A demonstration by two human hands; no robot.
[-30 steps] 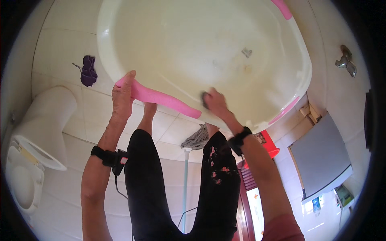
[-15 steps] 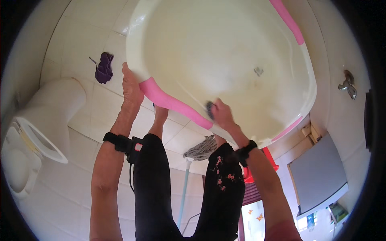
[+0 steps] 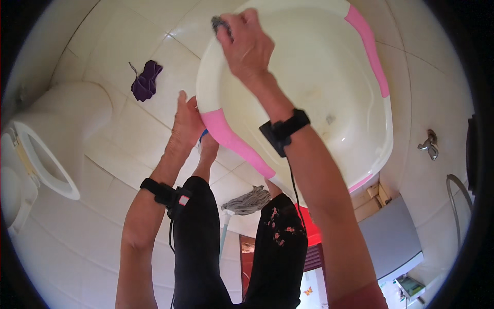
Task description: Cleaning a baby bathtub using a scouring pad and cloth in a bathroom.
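A large white tub (image 3: 208,85) with pink strips along its rim fills the upper middle. My right hand (image 3: 249,49) is up at the tub's far left rim, its fingers closed round a dark grey scourer (image 3: 221,24) that looks like steel wool. The wrist and forearm reach across the tub. My left hand (image 3: 188,121) grips the tub's left edge beside the near pink strip (image 3: 236,141). Its thumb sticks up, while the other fingers are partly hidden at the rim. Inside the tub a small greyish drain fitting (image 3: 330,119) shows on the bottom.
A purple cloth (image 3: 146,81) lies on the tiled floor left of the tub. Further left stands a white toilet (image 3: 51,159). Between my feet and the tub lies a grey mop head (image 3: 249,201). A metal tap (image 3: 429,144) is on the right wall; something red (image 3: 307,221) sits behind my right arm.
My right hand has swept from the tub's near edge to its far left rim with the scourer. My left hand stays at the left edge, its fingers rearranged. The view has shifted.
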